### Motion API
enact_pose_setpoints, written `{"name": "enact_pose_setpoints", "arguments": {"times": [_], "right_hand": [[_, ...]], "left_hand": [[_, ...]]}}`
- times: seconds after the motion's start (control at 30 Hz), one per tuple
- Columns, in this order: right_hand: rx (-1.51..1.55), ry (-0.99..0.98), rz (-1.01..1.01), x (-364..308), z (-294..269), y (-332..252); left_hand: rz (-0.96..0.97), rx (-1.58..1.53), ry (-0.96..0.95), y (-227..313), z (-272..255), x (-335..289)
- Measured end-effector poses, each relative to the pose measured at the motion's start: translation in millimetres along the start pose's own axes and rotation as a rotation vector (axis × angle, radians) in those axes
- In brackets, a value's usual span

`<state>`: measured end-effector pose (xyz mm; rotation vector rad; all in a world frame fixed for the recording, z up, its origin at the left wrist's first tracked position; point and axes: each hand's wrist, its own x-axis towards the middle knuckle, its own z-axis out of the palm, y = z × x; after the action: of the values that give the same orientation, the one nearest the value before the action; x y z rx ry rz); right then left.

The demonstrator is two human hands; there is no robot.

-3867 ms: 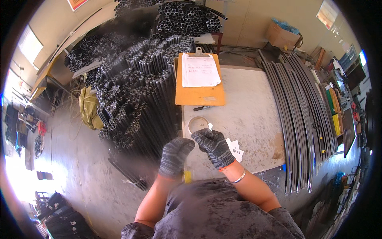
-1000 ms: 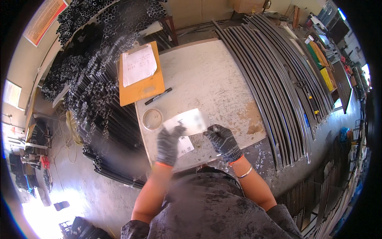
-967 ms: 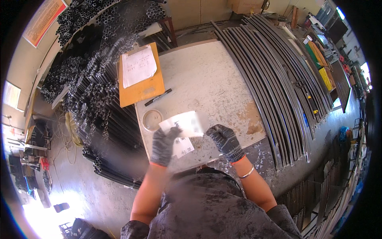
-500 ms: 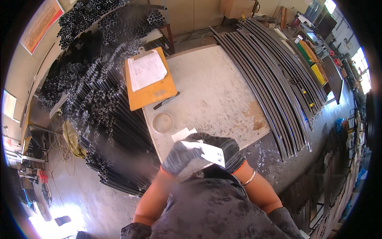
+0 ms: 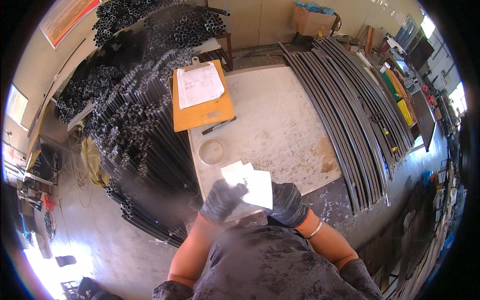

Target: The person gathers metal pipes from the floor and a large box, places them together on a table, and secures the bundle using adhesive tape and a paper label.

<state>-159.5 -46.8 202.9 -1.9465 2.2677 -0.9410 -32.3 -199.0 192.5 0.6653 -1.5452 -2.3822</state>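
Note:
Both hands wear dark grey knitted gloves with orange cuffs. My left hand (image 5: pixel 220 202) is closed on a white paper slip (image 5: pixel 260 189) with dark handwriting, its thumb lying over the slip's left part. My right hand (image 5: pixel 289 204) is at the slip's right edge; its fingers are hidden behind the paper and the hand itself. More white slips (image 5: pixel 231 173) show just beyond my left hand, partly under the held one. On the pale tabletop (image 5: pixel 280 117), a round shallow dish (image 5: pixel 211 151) stands farther off to the left.
An orange clipboard (image 5: pixel 205 118) with white sheets lies at the table's far left, a black marker (image 5: pixel 218 125) at its near edge. Stacked dark metal tubes (image 5: pixel 165 135) fill the left side. Long metal bars (image 5: pixel 335 110) lie along the right. A cardboard box (image 5: pixel 312 22) stands at the back.
The slip has turned flatter and more upright, showing its written face. My right hand has drawn slightly apart from the left. The whole view has shifted a little.

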Motion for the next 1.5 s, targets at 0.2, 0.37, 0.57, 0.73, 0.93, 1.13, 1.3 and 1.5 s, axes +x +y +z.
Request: {"name": "enact_pose_setpoints", "arguments": {"times": [0.2, 0.37, 0.57, 0.73, 0.93, 1.13, 1.3, 1.5], "right_hand": [[0.133, 0.239, 0.066, 3, -72, 53], [0.255, 0.226, 0.048, 3, -97, 55], [-0.059, 0.248, -0.035, 0, -92, 70], [-0.115, 0.216, 0.029, -9, -106, 77], [-0.195, 0.109, 0.052, -15, -110, 78], [-0.150, 0.187, -0.008, -17, -111, 78], [-0.229, 0.219, -0.096, -23, -103, 86], [0.025, 0.251, -0.038, -16, -101, 90]], "left_hand": [[0.086, 0.187, 0.082, 19, 39, 22], [0.331, 0.613, 0.182, 13, 81, 40], [0.333, 0.665, 0.159, 36, 130, 44], [0.330, 0.713, 0.141, 44, 153, 49], [0.398, 0.672, 0.161, 33, 158, 59], [0.355, 0.561, 0.091, 25, 147, 65], [0.249, 0.535, 0.108, 34, 152, 65], [0.093, 0.284, 0.152, 43, 154, 59]]}}
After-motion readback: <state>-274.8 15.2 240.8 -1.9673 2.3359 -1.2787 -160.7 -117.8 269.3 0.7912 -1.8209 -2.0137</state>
